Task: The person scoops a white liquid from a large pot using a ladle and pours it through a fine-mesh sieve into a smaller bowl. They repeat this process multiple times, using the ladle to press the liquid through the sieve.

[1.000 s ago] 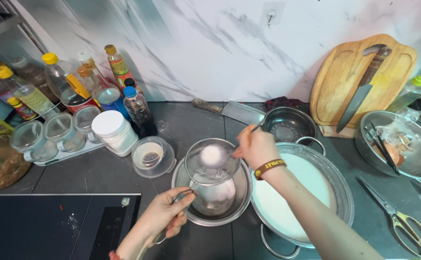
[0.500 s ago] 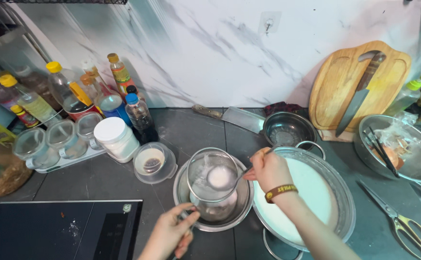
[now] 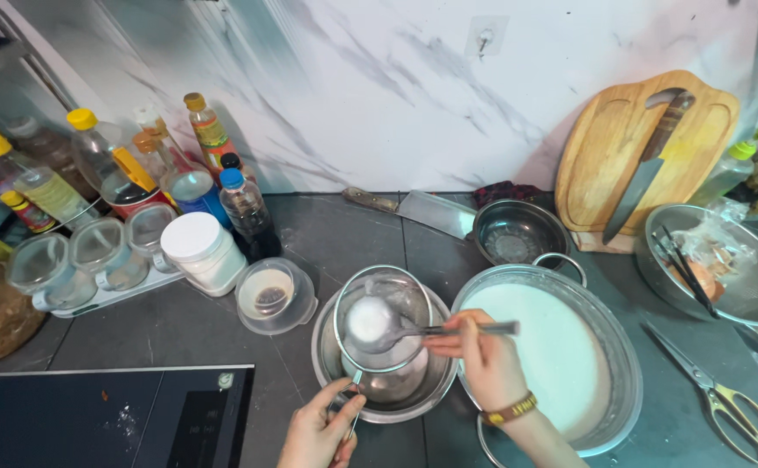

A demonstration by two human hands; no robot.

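My right hand (image 3: 485,357) grips the metal handle of a ladle (image 3: 372,322) whose bowl, full of white liquid, sits inside a round mesh strainer (image 3: 385,303). The strainer rests over a steel bowl (image 3: 331,354) on the dark counter. My left hand (image 3: 320,431) holds the strainer's handle at the bowl's near side. Just right of the bowl stands a large steel pot (image 3: 608,338) filled with white liquid (image 3: 552,355); my right wrist, with a beaded bracelet, lies over its near rim.
A clear lidded cup (image 3: 275,296) and a white jar (image 3: 199,250) stand left of the bowl, behind them bottles (image 3: 244,206) and glass jars (image 3: 106,253). An induction hob (image 3: 110,416) is near left. A small pot (image 3: 517,232), cleaver, cutting board (image 3: 647,156), scrap bowl (image 3: 725,260) and scissors (image 3: 717,394) lie right.
The ladle has turned, and its handle now points right across the strainer toward the pot. My right hand moved down and right with it. My left hand stays on the strainer handle.
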